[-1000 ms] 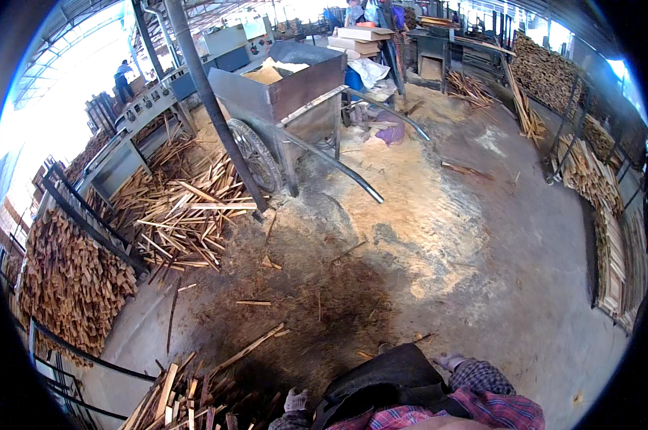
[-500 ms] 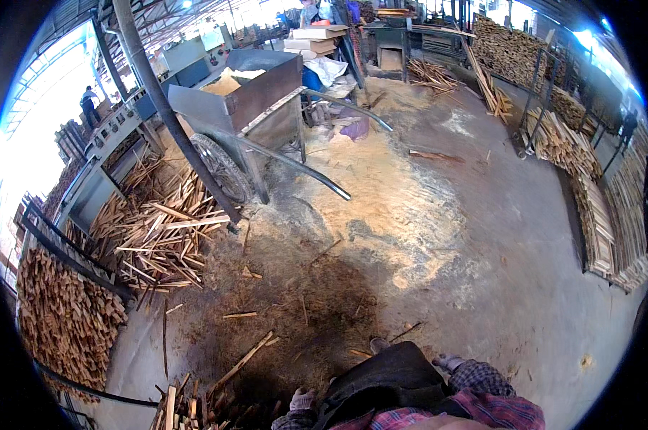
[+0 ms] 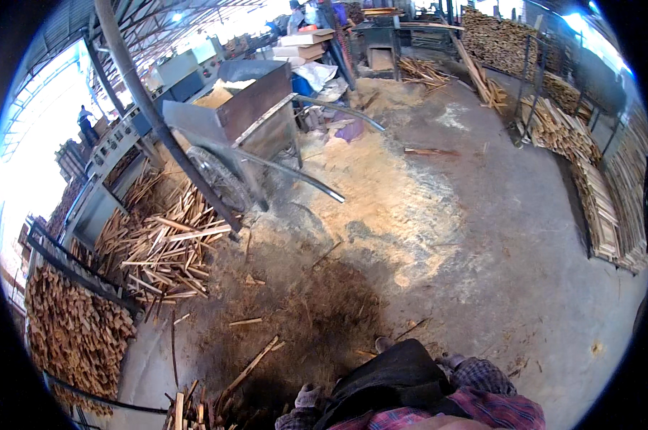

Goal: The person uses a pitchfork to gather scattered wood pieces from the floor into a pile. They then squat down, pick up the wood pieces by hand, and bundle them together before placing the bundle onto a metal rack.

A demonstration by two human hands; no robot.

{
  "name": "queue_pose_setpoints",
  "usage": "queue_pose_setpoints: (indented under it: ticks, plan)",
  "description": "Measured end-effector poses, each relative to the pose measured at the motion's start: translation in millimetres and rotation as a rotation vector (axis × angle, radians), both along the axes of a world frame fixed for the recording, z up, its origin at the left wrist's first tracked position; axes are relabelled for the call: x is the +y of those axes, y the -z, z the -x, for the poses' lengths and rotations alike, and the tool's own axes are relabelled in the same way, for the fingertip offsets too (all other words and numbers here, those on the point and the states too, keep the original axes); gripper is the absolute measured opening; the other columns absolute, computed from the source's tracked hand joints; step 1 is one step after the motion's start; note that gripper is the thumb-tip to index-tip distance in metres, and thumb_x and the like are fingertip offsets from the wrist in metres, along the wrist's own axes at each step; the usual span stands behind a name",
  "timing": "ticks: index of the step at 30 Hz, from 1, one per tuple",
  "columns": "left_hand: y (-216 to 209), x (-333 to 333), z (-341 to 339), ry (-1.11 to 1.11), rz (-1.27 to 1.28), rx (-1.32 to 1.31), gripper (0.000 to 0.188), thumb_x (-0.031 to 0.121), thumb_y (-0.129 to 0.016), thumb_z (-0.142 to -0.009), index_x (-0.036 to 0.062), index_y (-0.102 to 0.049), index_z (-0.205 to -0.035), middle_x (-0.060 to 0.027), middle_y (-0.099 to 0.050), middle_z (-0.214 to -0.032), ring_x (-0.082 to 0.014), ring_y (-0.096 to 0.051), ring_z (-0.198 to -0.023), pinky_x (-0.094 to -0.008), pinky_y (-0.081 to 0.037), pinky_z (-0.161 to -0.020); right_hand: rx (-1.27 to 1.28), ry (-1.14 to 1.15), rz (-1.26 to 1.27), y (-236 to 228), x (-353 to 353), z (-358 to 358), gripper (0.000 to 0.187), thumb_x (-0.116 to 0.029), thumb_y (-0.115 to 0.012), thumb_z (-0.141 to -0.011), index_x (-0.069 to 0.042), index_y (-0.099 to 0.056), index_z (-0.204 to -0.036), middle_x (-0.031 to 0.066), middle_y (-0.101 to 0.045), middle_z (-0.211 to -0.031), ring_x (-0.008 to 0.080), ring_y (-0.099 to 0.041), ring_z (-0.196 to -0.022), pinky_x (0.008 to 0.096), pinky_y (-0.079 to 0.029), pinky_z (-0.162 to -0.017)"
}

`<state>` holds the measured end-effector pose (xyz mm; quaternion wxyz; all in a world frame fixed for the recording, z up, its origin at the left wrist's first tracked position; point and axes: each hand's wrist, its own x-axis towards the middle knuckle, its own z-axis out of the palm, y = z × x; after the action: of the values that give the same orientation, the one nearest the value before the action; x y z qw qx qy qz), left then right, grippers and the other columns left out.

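Observation:
My left hand (image 3: 309, 396), in a pale work glove, hangs low to the left of my dark apron (image 3: 392, 380). Its fingers are small and foreshortened, and no object shows in it. On the apron's other side is my right hand (image 3: 450, 360), also gloved, with its fingers loosely apart and nothing visible in them. Checked sleeves cover both forearms. Nearest the left hand are loose wooden strips (image 3: 195, 410) at the lower edge and a long split stick (image 3: 249, 370) on the floor. A shoe tip (image 3: 383, 344) pokes out beyond the apron.
A metal cart (image 3: 256, 107) with handles holds sawdust, behind a slanting pole (image 3: 148, 107). Scrap wood (image 3: 173, 251) is heaped left of it, near a stacked bundle (image 3: 77, 330). Sawdust (image 3: 388, 208) covers the middle floor. Wood stacks (image 3: 600, 208) line the right. A distant person (image 3: 87, 125) stands far left.
The view has shifted slightly: the cart and pole sit a little further left, while the left wood bundle appears further right and lower. Both hands stay low beside the apron.

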<state>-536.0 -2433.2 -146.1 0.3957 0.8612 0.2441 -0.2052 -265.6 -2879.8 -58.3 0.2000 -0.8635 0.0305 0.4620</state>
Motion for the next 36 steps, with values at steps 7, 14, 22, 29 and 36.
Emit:
queue_pose_setpoints:
  ticks: [7,14,22,29,36]
  plan:
    - [3,9,-14,-0.225,0.054,0.035,0.039,0.03,-0.061,-0.075,0.0069,-0.053,-0.106,-0.0118,-0.057,-0.102,-0.0272,-0.054,-0.096,-0.0354,-0.043,-0.083,-0.085,0.033,0.122,16,16,-26,0.07,-0.061,-0.047,-0.072,-0.006,-0.053,-0.116,0.0185,-0.052,-0.118,0.0306,-0.047,-0.113,0.0424,-0.036,-0.093]
    - [-3,7,-57,-0.213,0.076,-0.037,0.042,0.028,-0.063,-0.075,0.0048,-0.052,-0.108,-0.0124,-0.057,-0.104,-0.0267,-0.054,-0.097,-0.0354,-0.043,-0.083,0.083,0.173,0.058,-12,-31,15,0.073,-0.059,-0.047,-0.075,-0.011,-0.038,-0.13,0.0133,-0.038,-0.133,0.0288,-0.036,-0.123,0.0383,-0.026,-0.102]
    - [-2,5,-70,-0.239,0.127,-0.096,0.048,0.025,-0.066,-0.075,0.003,-0.048,-0.114,-0.0123,-0.057,-0.106,-0.0256,-0.054,-0.098,-0.0347,-0.043,-0.084,0.152,0.143,0.094,-12,-26,30,0.078,-0.062,-0.047,-0.075,-0.01,-0.036,-0.132,0.0136,-0.035,-0.135,0.0302,-0.03,-0.127,0.0384,-0.024,-0.103]
    - [-29,1,-63,-0.325,0.118,0.022,0.052,0.024,-0.065,-0.076,0.0031,-0.045,-0.119,-0.0116,-0.057,-0.106,-0.025,-0.054,-0.098,-0.0336,-0.043,-0.084,0.078,0.155,0.075,19,-13,13,0.068,-0.057,-0.046,-0.077,-0.014,-0.04,-0.129,0.0118,-0.036,-0.135,0.0267,-0.034,-0.125,0.0363,-0.027,-0.102]
    - [-27,10,-45,-0.331,0.109,0.075,0.049,0.028,-0.061,-0.078,0.0046,-0.047,-0.118,-0.0119,-0.058,-0.106,-0.0264,-0.054,-0.098,-0.0331,-0.043,-0.084,0.13,0.133,0.051,-12,4,4,0.079,-0.062,-0.049,-0.073,-0.012,-0.035,-0.132,0.0145,-0.037,-0.134,0.0312,-0.034,-0.124,0.0379,-0.026,-0.102]
